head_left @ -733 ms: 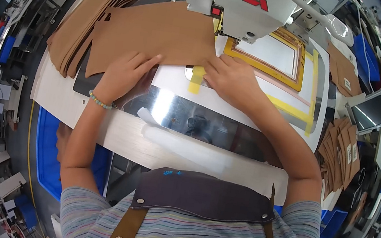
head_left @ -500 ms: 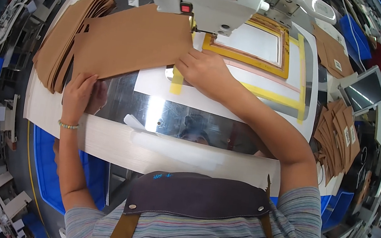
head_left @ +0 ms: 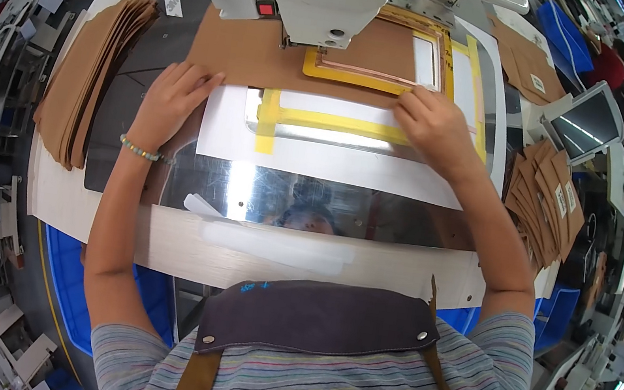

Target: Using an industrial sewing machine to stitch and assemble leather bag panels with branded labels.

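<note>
A flat brown panel [head_left: 236,50], like leather or stiff sheet, lies across the machine bed, its right part under a yellow clamp frame [head_left: 356,81]. At its near left edge my left hand [head_left: 169,103] pinches the panel between thumb and fingers. My right hand [head_left: 440,133] is closed at the near right side, fingertips against the panel's edge by the frame's near bar; the exact grip is partly hidden. Above the panel hangs the grey-white sewing machine head [head_left: 315,0], which covers its far middle part. Below the frame, a white sheet [head_left: 317,156] carries yellow tape [head_left: 338,124].
A stack of brown panels [head_left: 88,84] stands at the left. Several brown pieces with white labels [head_left: 543,199] are fanned out at the right, below a small screen [head_left: 585,126]. A shiny metal plate [head_left: 404,220] and pale table edge [head_left: 162,238] lie nearest me.
The brown panel has moved right and away from me, sliding under the yellow frame. My left hand went up and right with it; my right hand shifted right along the frame.
</note>
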Demonstrator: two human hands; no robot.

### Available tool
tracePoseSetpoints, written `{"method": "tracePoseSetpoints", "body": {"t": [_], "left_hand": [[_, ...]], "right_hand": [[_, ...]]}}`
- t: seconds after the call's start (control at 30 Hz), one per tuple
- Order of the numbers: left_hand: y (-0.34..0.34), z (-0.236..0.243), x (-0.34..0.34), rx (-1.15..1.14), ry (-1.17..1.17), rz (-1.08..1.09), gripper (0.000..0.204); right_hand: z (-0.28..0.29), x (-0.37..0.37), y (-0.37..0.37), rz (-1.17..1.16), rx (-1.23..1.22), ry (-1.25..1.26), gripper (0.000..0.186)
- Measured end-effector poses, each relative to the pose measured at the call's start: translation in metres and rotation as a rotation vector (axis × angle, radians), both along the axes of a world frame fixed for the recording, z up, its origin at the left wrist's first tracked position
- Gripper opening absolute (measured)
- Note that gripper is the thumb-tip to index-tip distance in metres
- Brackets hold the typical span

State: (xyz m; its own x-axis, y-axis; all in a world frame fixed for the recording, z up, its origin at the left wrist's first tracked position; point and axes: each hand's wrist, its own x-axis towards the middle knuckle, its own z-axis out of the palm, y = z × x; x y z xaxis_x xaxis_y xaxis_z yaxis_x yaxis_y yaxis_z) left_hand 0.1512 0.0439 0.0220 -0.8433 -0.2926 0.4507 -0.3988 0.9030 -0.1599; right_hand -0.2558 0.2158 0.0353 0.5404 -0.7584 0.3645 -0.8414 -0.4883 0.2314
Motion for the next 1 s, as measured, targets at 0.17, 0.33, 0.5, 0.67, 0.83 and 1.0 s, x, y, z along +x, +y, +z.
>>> {"method": "tracePoseSetpoints", "body": {"t": [0.17, 0.33, 0.5, 0.67, 0.83, 1.0], "left_hand": [[-0.015, -0.013, -0.068, -0.035, -0.013, -0.218, 0.041], [-0.005, -0.009, -0.104, 0.025, -0.088, -0.217, 0.038], [0.011, -0.019, -0.085, 0.277, -0.003, 0.002, 0.045], [0.032, -0.027, -0.083, 0.339, 0.007, 0.122, 0.052], [0.033, -0.026, -0.081, 0.384, -0.037, 0.161, 0.053], [0.035, -0.020, -0.072, 0.249, -0.033, 0.167, 0.046]], "right_hand": [[0.005, -0.070, 0.032, -0.084, -0.005, 0.100, 0.007], [-0.002, -0.106, 0.042, -0.176, -0.048, 0.080, 0.011], [-0.016, -0.096, 0.061, -0.311, 0.009, -0.069, 0.021], [-0.032, -0.094, 0.088, -0.555, 0.181, -0.228, 0.059], [-0.037, -0.094, 0.094, -0.559, 0.180, -0.274, 0.061], [-0.034, -0.090, 0.087, -0.553, 0.230, -0.263, 0.058]]}}
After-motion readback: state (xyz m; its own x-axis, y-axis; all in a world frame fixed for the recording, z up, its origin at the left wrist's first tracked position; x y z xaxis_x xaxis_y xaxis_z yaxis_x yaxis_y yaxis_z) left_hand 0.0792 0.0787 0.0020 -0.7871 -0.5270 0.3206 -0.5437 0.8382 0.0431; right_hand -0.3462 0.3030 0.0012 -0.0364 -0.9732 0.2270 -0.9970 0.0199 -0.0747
